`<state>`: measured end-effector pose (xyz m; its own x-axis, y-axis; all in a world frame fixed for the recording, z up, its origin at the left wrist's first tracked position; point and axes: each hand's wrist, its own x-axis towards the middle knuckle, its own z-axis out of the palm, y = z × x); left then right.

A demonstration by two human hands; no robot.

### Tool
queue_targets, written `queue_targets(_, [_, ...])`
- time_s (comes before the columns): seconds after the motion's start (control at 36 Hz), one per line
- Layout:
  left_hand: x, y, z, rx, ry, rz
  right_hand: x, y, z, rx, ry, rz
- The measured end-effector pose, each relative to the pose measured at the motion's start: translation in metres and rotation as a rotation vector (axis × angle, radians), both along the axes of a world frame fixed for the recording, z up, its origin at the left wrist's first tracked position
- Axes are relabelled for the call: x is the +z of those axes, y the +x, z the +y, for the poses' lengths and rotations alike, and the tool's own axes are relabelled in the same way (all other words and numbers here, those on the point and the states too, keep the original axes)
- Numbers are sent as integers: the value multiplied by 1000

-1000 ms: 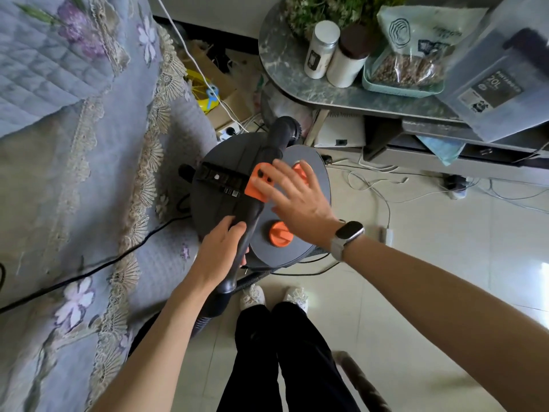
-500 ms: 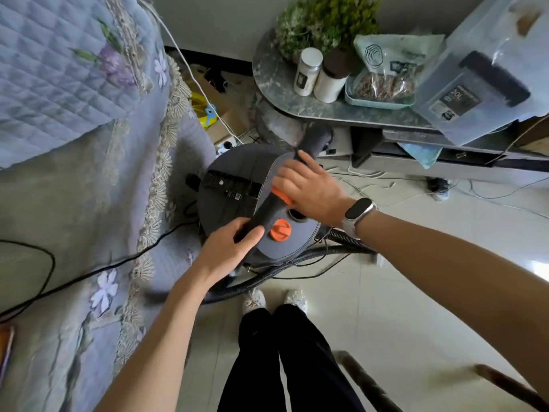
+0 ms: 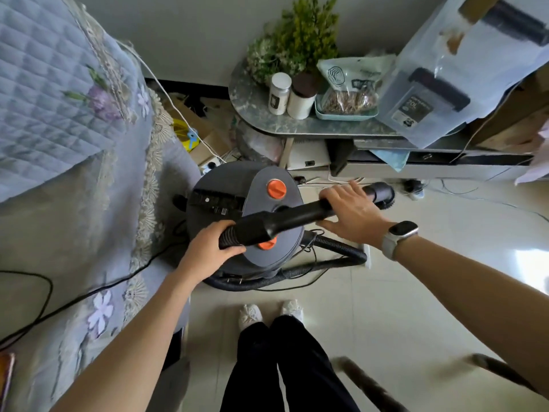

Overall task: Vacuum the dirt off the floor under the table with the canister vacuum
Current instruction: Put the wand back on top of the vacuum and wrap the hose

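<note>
The wand (image 3: 297, 215) is held level above the canister (image 3: 237, 209), clenched at its hose end by the left hand (image 3: 208, 251) and wrapped near the nozzle (image 3: 383, 194) by the right hand (image 3: 350, 215). The looped hose (image 3: 335, 248) could likely be snagged, tipping the canister.

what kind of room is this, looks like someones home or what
Most likely a lived-in room at home, perhaps a living room. A quilted floral cover drapes the furniture on the left, a marble-topped low table holds a plant and jars, and a canister vacuum stands on the tiled floor.
</note>
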<state>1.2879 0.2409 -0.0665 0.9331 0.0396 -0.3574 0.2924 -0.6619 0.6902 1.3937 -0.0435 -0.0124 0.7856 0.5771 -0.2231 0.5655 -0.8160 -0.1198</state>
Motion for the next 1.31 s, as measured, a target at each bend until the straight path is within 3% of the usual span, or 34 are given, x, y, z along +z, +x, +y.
queue_targets(0.11, [21, 2, -21, 8, -88, -60, 14, -10, 24, 142, -59, 148])
queue_targets(0.25, [43, 6, -22, 55, -160, -79, 20, -14, 38, 157, -38, 52])
queue_targets(0.33, [38, 10, -5, 46, -139, 1, 26, -9, 39, 137, 17, -63])
queue_targets(0.42, [19, 7, 17, 106, -103, 81, 34, -1, 36, 48, 79, -123])
queue_targets(0.53, [-11, -7, 36, 275, -225, 181, 44, 2, 28, -152, 116, -152])
queue_targets(0.69, [-35, -15, 30, 321, -307, 230, 44, 0, 21, -526, 183, -121])
queue_targets(0.78, [-31, -7, 22, 345, -264, 142, 37, -4, 23, -684, 221, -76])
queue_targets(0.92, [12, 24, 13, 464, -137, -167, 28, -13, 29, -812, 329, 2])
queue_targets(1.06, [49, 70, 21, 419, -53, -406, 26, -16, 37, -874, 681, 124])
queue_targets(1.19, [56, 92, 18, 412, 1, -458, 30, -6, 48, -907, 900, 95])
queue_targets(1.31, [34, 82, 18, 362, -65, -415, 30, 5, 49, -930, 876, -7])
